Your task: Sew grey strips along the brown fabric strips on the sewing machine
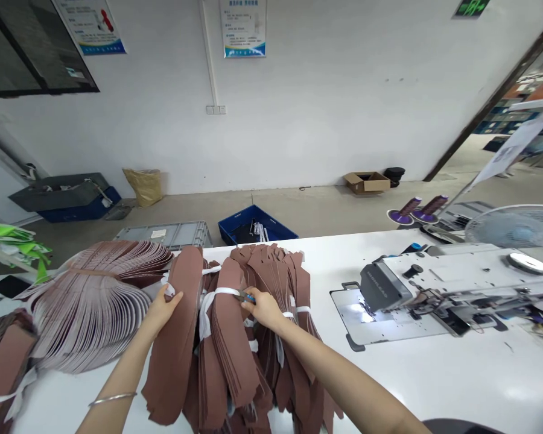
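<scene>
Brown cut pieces in tied bundles lie heaped on the white table in front of me. My left hand (163,306) grips the edge of the leftmost brown bundle (176,337), with a bit of white strip at its fingers. In my right hand (263,310) is a small pair of blue-handled snips (248,297), mostly covered by the fingers. The snips' tip is at the white tie (226,291) around the middle brown bundle (235,343). More tied brown bundles (271,271) lie beneath and to the right of that hand.
A fanned stack of pieces (90,307) stands at the left, beside another tied bundle (9,361). On the right is a sewing machine (384,286) with its lamp lit, near thread cones (407,208) and a fan (516,226). Beyond the table sits a blue crate (271,220).
</scene>
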`<move>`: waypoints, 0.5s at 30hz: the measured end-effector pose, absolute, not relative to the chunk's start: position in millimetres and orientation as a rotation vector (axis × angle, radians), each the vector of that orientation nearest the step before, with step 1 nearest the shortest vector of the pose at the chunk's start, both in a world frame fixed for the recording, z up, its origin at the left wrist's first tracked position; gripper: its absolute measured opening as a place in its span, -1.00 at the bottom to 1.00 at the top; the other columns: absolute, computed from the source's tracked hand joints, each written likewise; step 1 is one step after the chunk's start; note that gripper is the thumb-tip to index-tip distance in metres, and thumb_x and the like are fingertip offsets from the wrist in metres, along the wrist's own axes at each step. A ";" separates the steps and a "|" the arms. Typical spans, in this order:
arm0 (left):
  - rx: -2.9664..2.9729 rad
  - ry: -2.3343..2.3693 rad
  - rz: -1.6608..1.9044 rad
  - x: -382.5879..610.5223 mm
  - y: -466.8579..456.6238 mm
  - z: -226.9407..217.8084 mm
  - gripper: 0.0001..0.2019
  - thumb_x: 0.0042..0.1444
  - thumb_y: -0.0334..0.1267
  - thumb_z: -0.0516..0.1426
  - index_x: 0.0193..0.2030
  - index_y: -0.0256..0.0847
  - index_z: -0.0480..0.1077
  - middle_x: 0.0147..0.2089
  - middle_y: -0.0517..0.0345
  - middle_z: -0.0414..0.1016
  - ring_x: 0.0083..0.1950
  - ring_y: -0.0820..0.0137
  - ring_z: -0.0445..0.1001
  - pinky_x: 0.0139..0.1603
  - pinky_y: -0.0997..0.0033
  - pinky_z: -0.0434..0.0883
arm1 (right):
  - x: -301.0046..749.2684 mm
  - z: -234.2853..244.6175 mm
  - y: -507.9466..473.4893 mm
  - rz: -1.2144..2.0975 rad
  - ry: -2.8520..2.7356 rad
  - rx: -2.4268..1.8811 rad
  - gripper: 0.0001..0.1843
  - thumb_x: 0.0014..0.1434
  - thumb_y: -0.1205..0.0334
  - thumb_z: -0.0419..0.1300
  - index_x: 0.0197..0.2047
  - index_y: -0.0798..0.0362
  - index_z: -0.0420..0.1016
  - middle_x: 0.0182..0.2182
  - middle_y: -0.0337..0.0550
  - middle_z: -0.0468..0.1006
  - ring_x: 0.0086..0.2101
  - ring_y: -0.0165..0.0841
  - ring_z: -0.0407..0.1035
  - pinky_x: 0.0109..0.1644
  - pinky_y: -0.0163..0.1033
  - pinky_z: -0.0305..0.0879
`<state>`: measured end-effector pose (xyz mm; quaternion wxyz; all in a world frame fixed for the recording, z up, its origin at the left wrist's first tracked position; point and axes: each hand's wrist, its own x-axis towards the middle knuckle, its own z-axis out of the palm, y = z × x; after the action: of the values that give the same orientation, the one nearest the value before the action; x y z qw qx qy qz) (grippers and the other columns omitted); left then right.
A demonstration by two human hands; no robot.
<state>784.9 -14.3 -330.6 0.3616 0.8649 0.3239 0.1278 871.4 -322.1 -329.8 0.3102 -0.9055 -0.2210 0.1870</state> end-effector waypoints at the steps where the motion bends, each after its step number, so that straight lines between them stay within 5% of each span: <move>1: 2.258 0.835 0.350 786.2 -17.2 -326.8 -0.48 0.02 -0.10 0.17 0.08 -0.35 0.32 0.11 -0.33 0.44 0.21 -0.08 0.37 0.20 -0.08 0.31 | 870.7 -328.3 -321.0 0.497 -0.581 -2.396 -0.67 0.21 0.14 0.23 0.05 -0.04 0.44 -0.14 -0.17 0.61 -0.11 -0.23 0.50 -0.12 -0.30 0.24; 5: 2.572 0.453 0.410 798.9 -48.6 -314.3 -0.55 0.08 -0.25 0.12 0.14 -0.22 0.35 0.38 -0.13 0.17 0.47 0.00 -0.10 0.41 -0.07 -0.01 | 869.4 -325.0 -318.8 0.511 -0.576 -2.426 -0.65 0.20 0.16 0.22 0.07 -0.02 0.43 -0.13 -0.12 0.60 -0.10 -0.20 0.49 -0.14 -0.28 0.24; 9: 2.789 -0.103 0.003 826.6 -96.5 -316.1 -0.42 0.05 -0.53 0.01 0.25 -0.20 0.28 0.27 -0.09 0.35 0.38 0.17 0.17 0.35 0.13 0.16 | 868.1 -325.5 -318.3 0.517 -0.585 -2.445 -0.62 0.20 0.22 0.20 0.10 0.00 0.38 -0.11 -0.09 0.60 -0.09 -0.18 0.49 -0.13 -0.26 0.24; 15: 2.827 -0.053 -0.172 870.5 -119.9 -324.6 -0.44 -0.01 -0.61 0.00 0.16 -0.27 0.36 0.01 -0.27 0.51 0.12 0.03 0.43 0.12 0.02 0.30 | 867.1 -328.6 -317.7 0.517 -0.548 -2.462 -0.65 0.20 0.20 0.18 0.05 0.03 0.37 -0.10 -0.04 0.59 -0.10 -0.16 0.50 -0.15 -0.23 0.25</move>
<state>870.5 -119.9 -324.6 0.1537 0.9861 -0.0184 -0.0600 867.1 -317.7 -328.6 0.2797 -0.9180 -0.2043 0.1930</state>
